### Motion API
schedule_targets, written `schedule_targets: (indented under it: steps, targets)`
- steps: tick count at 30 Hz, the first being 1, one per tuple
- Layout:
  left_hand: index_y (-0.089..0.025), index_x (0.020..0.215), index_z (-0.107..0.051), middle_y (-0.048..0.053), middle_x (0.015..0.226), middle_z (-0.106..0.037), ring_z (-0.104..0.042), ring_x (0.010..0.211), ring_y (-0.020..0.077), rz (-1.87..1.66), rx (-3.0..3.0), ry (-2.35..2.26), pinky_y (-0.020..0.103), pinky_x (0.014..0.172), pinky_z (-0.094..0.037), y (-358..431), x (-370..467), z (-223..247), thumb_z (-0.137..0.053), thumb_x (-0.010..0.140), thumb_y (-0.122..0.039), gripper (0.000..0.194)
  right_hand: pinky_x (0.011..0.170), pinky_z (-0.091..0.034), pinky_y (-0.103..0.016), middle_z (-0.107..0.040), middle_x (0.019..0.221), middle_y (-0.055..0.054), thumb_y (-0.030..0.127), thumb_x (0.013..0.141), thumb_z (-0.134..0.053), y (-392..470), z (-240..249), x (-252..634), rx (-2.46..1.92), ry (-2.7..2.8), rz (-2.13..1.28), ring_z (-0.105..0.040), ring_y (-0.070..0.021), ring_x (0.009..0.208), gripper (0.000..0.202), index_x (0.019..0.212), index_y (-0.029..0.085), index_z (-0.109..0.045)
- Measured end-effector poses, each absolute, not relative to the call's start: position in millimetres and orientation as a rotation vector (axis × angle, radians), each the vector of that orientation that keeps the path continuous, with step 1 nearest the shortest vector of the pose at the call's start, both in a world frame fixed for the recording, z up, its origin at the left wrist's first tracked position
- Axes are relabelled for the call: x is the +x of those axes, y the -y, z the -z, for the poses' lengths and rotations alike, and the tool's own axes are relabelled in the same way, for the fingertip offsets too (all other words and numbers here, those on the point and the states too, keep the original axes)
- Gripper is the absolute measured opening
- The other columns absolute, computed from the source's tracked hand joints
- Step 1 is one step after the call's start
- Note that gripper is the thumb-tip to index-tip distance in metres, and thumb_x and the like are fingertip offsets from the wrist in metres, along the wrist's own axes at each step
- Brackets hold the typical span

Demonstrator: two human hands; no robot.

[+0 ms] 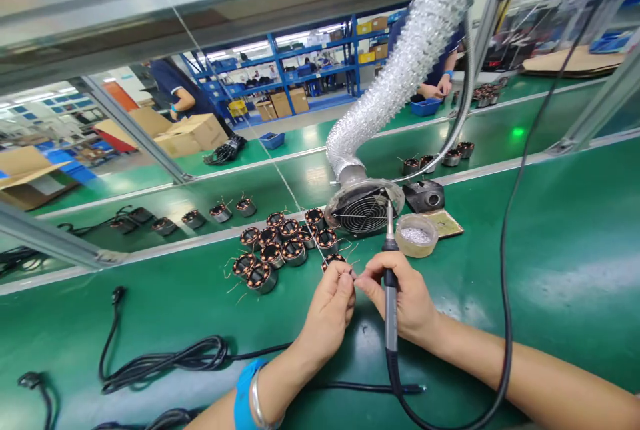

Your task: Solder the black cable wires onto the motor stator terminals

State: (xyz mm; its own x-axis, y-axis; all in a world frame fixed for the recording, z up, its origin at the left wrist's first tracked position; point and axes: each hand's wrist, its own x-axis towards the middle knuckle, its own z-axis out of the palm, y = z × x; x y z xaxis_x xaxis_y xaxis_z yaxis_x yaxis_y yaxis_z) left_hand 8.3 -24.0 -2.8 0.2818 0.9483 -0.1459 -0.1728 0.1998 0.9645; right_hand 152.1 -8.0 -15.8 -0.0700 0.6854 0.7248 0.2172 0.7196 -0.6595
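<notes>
My left hand (327, 313) is closed in a pinch at the middle, its fingertips on a thin wire end. My right hand (403, 293) meets it fingertip to fingertip and holds a soldering iron (391, 303), its tip pointing up and away. A thin strand of solder wire (285, 180) runs down from above to the left fingertips. Just beyond the hands sits a copper-wound motor stator (334, 262), partly hidden by them. Several more stators (271, 254) stand grouped to the left. A black cable (260, 351) passes behind my left wrist.
A round fume extractor (365, 209) with a silver duct (387, 77) stands ahead. Right of it are a tub of silvery bits (417, 235), a sponge tray (446, 223) and a black holder (424, 196). Coiled power cords (165, 363) lie front left. Across the bench, a person's hands (440, 88) work.
</notes>
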Motion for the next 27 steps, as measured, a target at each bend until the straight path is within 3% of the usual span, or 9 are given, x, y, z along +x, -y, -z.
schedule_targets:
  steps: [4, 9, 13, 16, 18, 27]
  targets:
    - [-0.024, 0.083, -0.035, -0.014, 0.053, -0.026, -0.011, 0.04, 0.0044, -0.926, 0.978, -0.943, 0.017, 0.037, -0.011, 22, 3, 1, -0.056, 0.08, -0.073, 0.053, 0.061, -0.053, -0.021, -0.064, 0.079, 0.003, 0.015, 0.089, -0.065, 17, 17, 151, -0.703, 1.709, -0.399, -0.062, -0.0112, 0.065, 0.015, 0.096, 0.024, -0.056]
    - [-0.021, 0.077, -0.04, -0.009, 0.058, -0.032, -0.026, 0.048, 0.007, -0.82, 1.242, -1.017, 0.019, 0.044, -0.024, 19, -6, 7, -0.05, 0.089, -0.063, 0.045, 0.062, -0.053, -0.025, -0.066, 0.082, 0.0, 0.015, 0.084, -0.067, 21, 4, 164, -0.761, 1.835, -0.281, -0.063, -0.0138, 0.067, 0.022, 0.101, 0.022, -0.055]
    - [-0.019, 0.085, -0.051, 0.001, 0.08, -0.055, -0.05, 0.074, 0.0145, -0.765, 1.577, -1.094, 0.026, 0.067, -0.043, 21, -7, 9, -0.044, 0.097, -0.045, 0.03, 0.08, -0.054, -0.032, -0.07, 0.101, -0.005, 0.014, 0.087, -0.063, 14, -8, 171, -0.653, 1.924, -0.34, -0.067, -0.0176, 0.088, 0.029, 0.113, 0.022, -0.053]
    - [-0.018, 0.094, -0.056, 0.006, 0.099, -0.063, -0.055, 0.092, 0.0194, -0.684, 1.703, -1.098, 0.032, 0.083, -0.043, 26, -5, 4, -0.04, 0.098, -0.034, 0.023, 0.07, -0.051, -0.029, -0.07, 0.087, 0.0, 0.009, 0.091, -0.055, 10, -10, 167, -0.54, 2.03, -0.429, -0.062, -0.0141, 0.073, 0.022, 0.108, 0.023, -0.056]
    - [-0.018, 0.096, -0.056, 0.005, 0.099, -0.063, -0.055, 0.09, 0.0195, -0.627, 1.738, -1.112, 0.033, 0.082, -0.043, 28, -4, -2, -0.039, 0.098, -0.035, 0.023, 0.065, -0.048, -0.028, -0.067, 0.081, 0.001, 0.009, 0.091, -0.052, 9, -8, 167, -0.531, 2.048, -0.447, -0.058, -0.0134, 0.067, 0.019, 0.104, 0.022, -0.056]
    - [-0.019, 0.082, -0.046, -0.003, 0.075, -0.047, -0.041, 0.07, 0.0131, -0.619, 1.723, -1.132, 0.026, 0.065, -0.032, 18, -9, -5, -0.045, 0.097, -0.039, 0.024, 0.065, -0.051, -0.025, -0.064, 0.087, -0.001, 0.01, 0.09, -0.053, -3, -3, 192, -0.683, 2.026, -0.433, -0.06, -0.0133, 0.073, 0.022, 0.108, 0.022, -0.053]
